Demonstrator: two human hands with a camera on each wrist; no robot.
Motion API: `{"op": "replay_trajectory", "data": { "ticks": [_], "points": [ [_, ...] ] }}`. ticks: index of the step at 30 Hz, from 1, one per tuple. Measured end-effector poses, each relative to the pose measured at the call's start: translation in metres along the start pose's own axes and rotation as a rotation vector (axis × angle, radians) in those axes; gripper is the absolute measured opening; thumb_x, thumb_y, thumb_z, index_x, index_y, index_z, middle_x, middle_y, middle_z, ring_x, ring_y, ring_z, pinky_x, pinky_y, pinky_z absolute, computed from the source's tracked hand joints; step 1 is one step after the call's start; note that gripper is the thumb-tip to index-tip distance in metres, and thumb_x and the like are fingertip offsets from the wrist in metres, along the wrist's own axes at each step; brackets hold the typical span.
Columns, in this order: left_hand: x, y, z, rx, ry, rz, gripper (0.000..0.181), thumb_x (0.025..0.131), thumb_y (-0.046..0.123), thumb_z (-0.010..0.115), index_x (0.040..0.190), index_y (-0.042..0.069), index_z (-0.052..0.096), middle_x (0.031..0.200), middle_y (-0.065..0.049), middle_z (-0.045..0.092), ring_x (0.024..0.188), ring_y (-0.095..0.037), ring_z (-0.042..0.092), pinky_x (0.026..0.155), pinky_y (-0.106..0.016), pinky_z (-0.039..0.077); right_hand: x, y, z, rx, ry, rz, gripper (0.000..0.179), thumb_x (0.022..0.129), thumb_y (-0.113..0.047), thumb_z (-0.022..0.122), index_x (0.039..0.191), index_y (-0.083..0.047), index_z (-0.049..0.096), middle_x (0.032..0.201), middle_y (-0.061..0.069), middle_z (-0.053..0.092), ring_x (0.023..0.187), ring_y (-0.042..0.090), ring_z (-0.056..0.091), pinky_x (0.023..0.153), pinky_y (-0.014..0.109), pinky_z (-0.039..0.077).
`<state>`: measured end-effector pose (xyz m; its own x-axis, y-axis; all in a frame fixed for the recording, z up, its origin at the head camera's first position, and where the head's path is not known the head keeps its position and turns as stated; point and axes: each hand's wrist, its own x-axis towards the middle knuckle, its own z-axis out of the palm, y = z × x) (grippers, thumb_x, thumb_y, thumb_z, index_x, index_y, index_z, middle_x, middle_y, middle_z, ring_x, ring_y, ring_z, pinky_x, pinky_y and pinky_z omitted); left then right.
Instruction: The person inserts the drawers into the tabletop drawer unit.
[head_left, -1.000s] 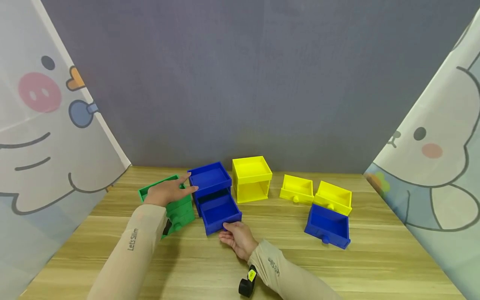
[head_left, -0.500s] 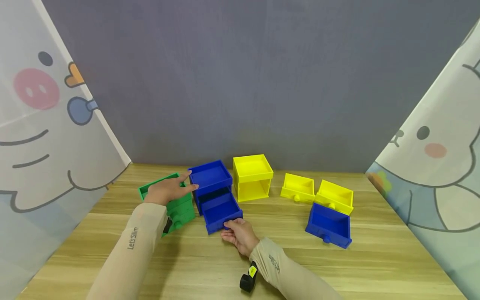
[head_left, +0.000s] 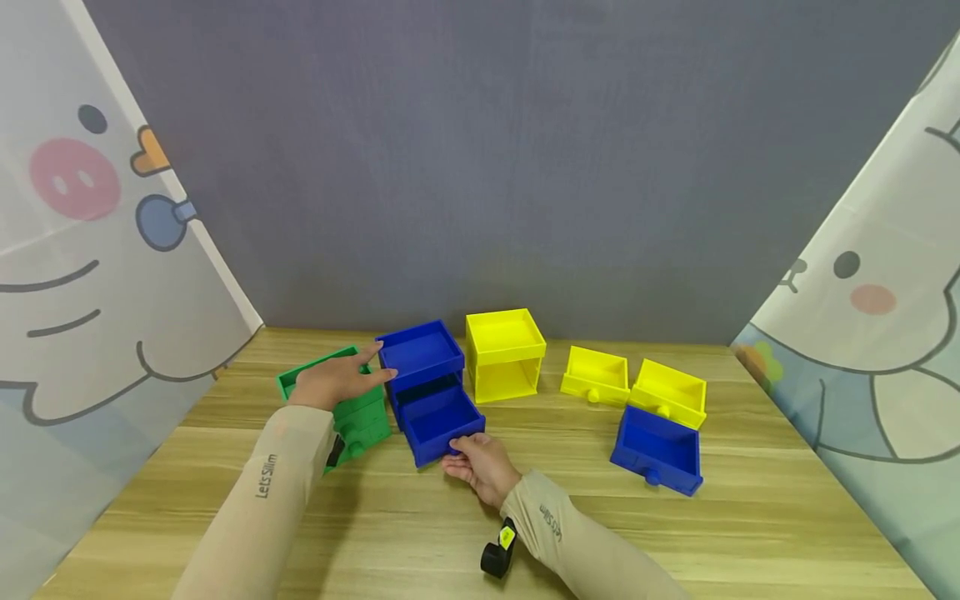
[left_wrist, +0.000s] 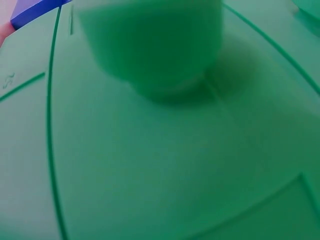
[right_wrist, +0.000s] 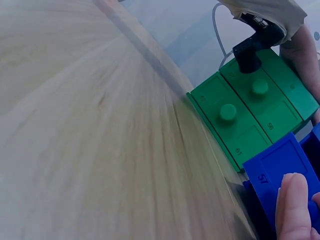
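In the head view a blue cabinet (head_left: 420, 350) stands at the middle left, its lower drawer (head_left: 438, 421) partly out and seated a little askew. The right hand (head_left: 483, 471) pinches the knob on that drawer's front between thumb and fingers; the right wrist view shows the fingers (right_wrist: 294, 205) before the blue front. Reaching over a green cabinet (head_left: 363, 421), the left hand (head_left: 333, 383) rests with thumb and forefinger spread on the blue cabinet's left top edge. Its other fingers are hidden. Green drawer fronts with a knob (left_wrist: 160, 45) fill the left wrist view.
Right of the blue cabinet stands a yellow cabinet (head_left: 505, 337) with an open front. Farther right lie two yellow drawers, one (head_left: 596, 375) and another (head_left: 669, 393), and a loose blue drawer (head_left: 657, 450). A grey wall (head_left: 525, 167) rises behind the wooden table (head_left: 420, 542).
The view has shifted slightly. Against half a second ago, the pinched blue drawer has turned a touch, its back end slightly leftward. The left hand stays in place.
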<state>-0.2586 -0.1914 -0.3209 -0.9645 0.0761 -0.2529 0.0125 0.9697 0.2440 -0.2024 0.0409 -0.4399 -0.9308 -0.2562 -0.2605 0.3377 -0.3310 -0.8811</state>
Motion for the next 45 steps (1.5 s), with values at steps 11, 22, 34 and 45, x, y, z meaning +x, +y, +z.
{"op": "replay_trajectory", "data": {
  "ticks": [11, 22, 34, 45],
  "points": [
    [-0.0007, -0.0011, 0.0015, -0.008, 0.011, 0.004, 0.088, 0.086, 0.077, 0.033, 0.155, 0.027, 0.016, 0.126, -0.021, 0.058, 0.051, -0.018, 0.041, 0.047, -0.029, 0.026, 0.0004, 0.0034, 0.0051, -0.012, 0.000, -0.034, 0.009, 0.094, 0.003, 0.051, 0.086, -0.002, 0.051, 0.064, 0.006, 0.062, 0.058, 0.010, 0.064, 0.059, 0.020, 0.053],
    [-0.0012, 0.0000, 0.0002, -0.001, 0.006, -0.009, 0.086, 0.087, 0.076, 0.034, 0.155, 0.027, 0.016, 0.098, -0.010, 0.064, 0.052, -0.018, 0.041, 0.047, -0.030, 0.026, 0.0059, 0.0016, 0.0044, -0.039, 0.006, -0.014, 0.004, 0.094, 0.002, 0.053, 0.091, 0.004, 0.055, 0.065, 0.006, 0.063, 0.060, 0.010, 0.064, 0.061, 0.021, 0.053],
    [-0.0007, 0.0001, -0.0009, -0.003, -0.002, -0.009, 0.087, 0.086, 0.077, 0.033, 0.155, 0.027, 0.014, 0.087, -0.006, 0.063, 0.053, -0.019, 0.044, 0.048, -0.030, 0.027, 0.0074, -0.0017, 0.0036, -0.039, -0.035, 0.053, 0.009, 0.096, -0.001, 0.054, 0.099, 0.007, 0.055, 0.070, 0.006, 0.065, 0.062, 0.010, 0.064, 0.061, 0.022, 0.054],
    [-0.0015, -0.0002, 0.0003, 0.006, 0.001, -0.002, 0.087, 0.086, 0.078, 0.031, 0.155, 0.028, 0.014, 0.076, -0.005, 0.059, 0.047, -0.014, 0.029, 0.047, -0.029, 0.024, 0.0062, -0.0040, 0.0092, -0.047, 0.076, 0.050, 0.012, 0.090, 0.007, 0.060, 0.097, 0.003, 0.050, 0.070, 0.006, 0.063, 0.058, 0.010, 0.063, 0.058, 0.022, 0.053]
  ]
}}
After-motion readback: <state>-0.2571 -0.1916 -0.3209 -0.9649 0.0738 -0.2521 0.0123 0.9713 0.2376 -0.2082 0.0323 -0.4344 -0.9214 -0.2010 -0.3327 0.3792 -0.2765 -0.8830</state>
